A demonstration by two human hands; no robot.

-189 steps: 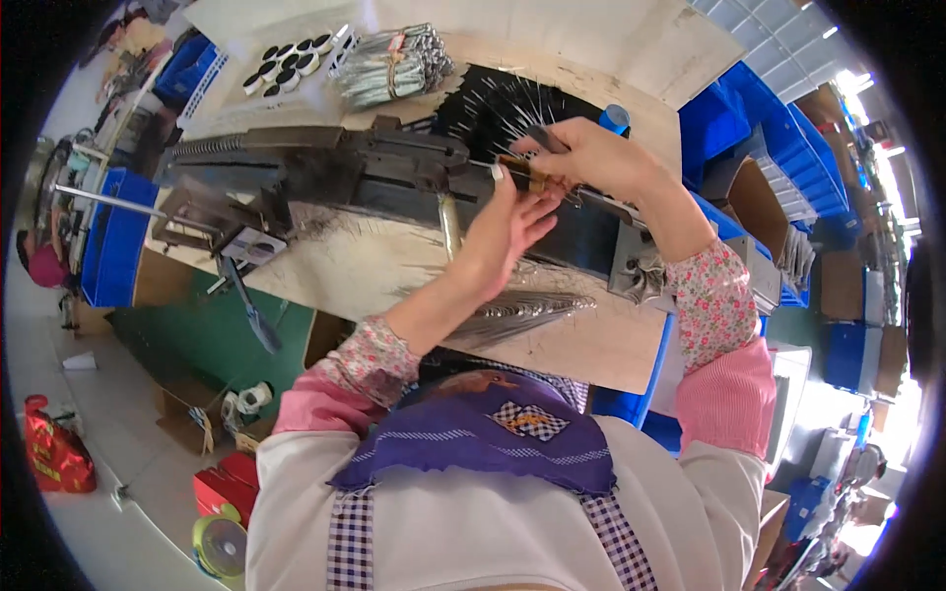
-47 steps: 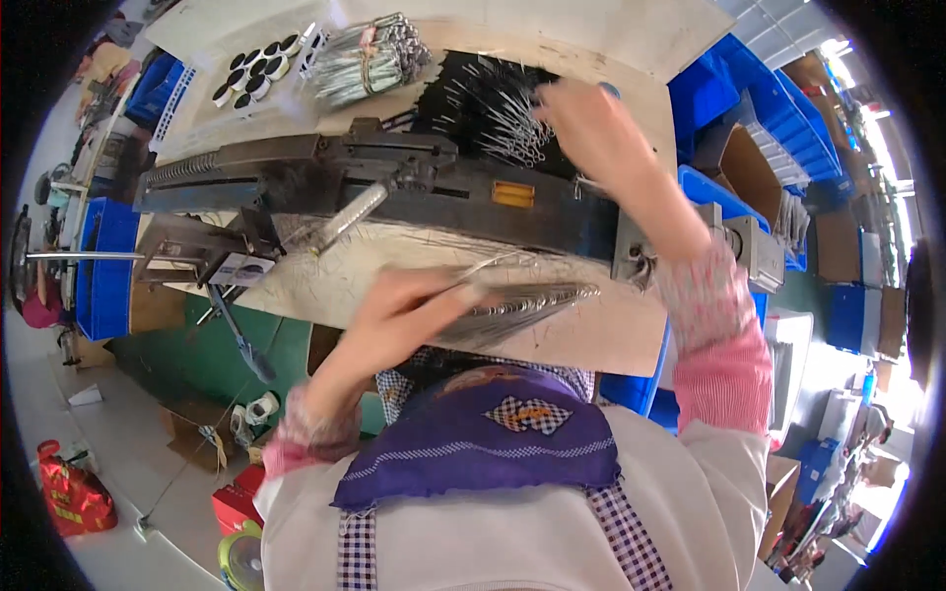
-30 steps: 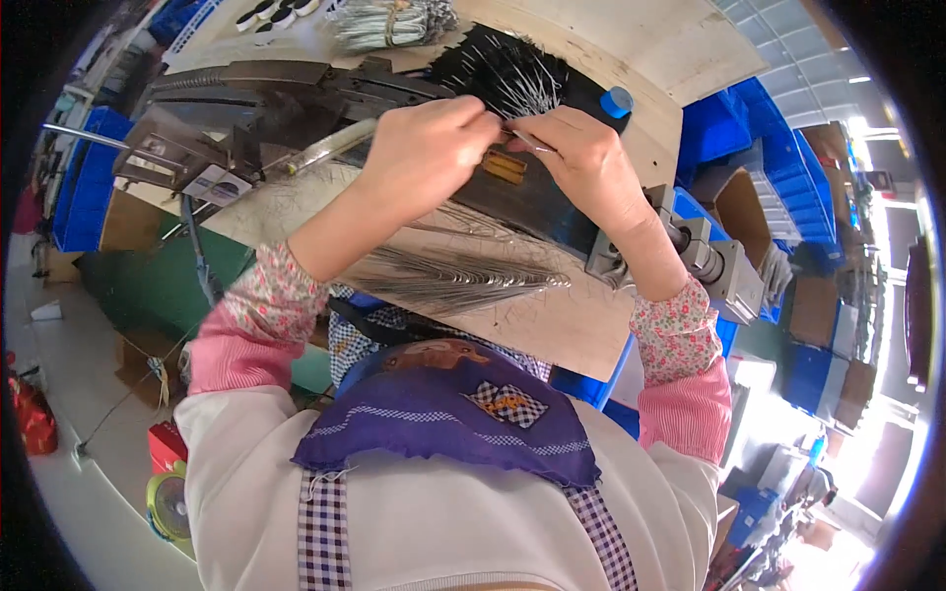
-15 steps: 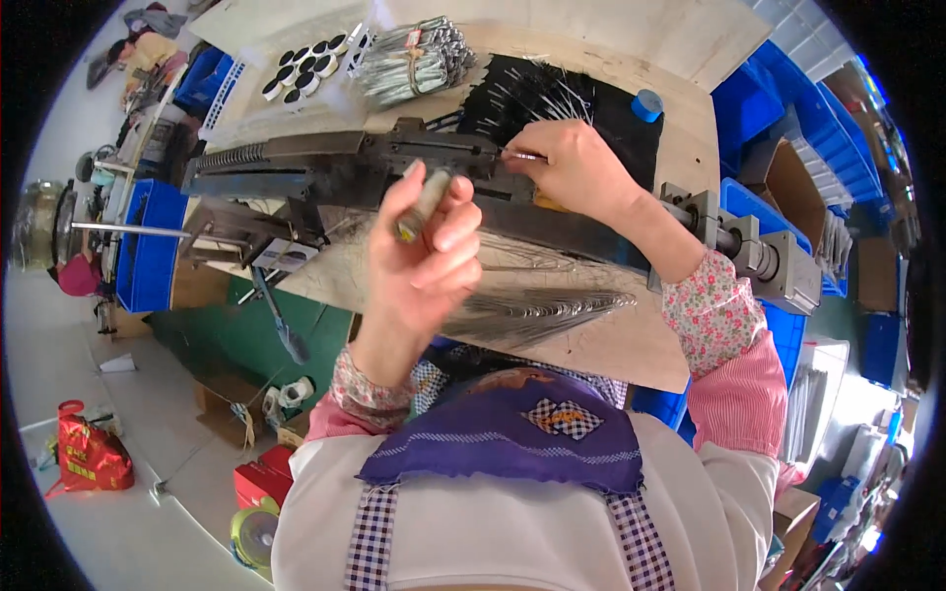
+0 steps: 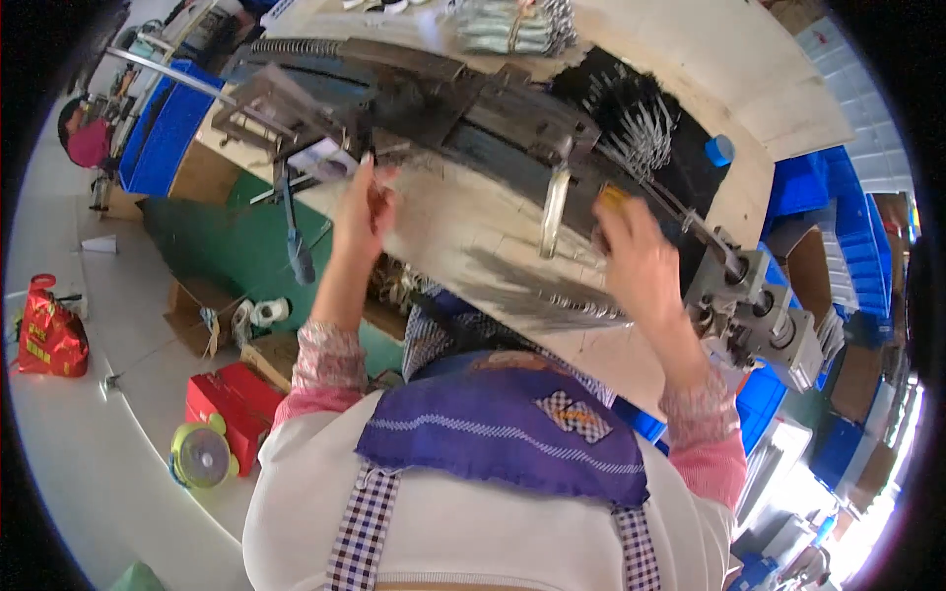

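My left hand (image 5: 363,219) is off the lever, beside the metal frame at the left end of the long dark machine (image 5: 493,123). Its fingers are partly curled and smeared by motion. My right hand (image 5: 639,251) is over the bench, its fingertips by a small yellow piece (image 5: 613,196) at the machine's near edge; blur hides whether they grip anything. Between the hands, the pale lever handle (image 5: 554,215) sticks out from the machine toward me. Under and beside my right hand, a fan of thin metal wires (image 5: 552,286) lies on the wooden bench (image 5: 443,222).
Thin metal pieces (image 5: 641,128) lie on a black cloth beyond the machine, near a blue round cap (image 5: 719,150). A bundle of metal rods (image 5: 517,28) sits at the back. A cylinder assembly (image 5: 754,315) juts out at right. Blue bins (image 5: 169,128) stand on both sides.
My left hand has left the lever handle and moved left toward the metal frame. My right hand has drawn back from the machine top toward the bench's near side. The whole view has turned.
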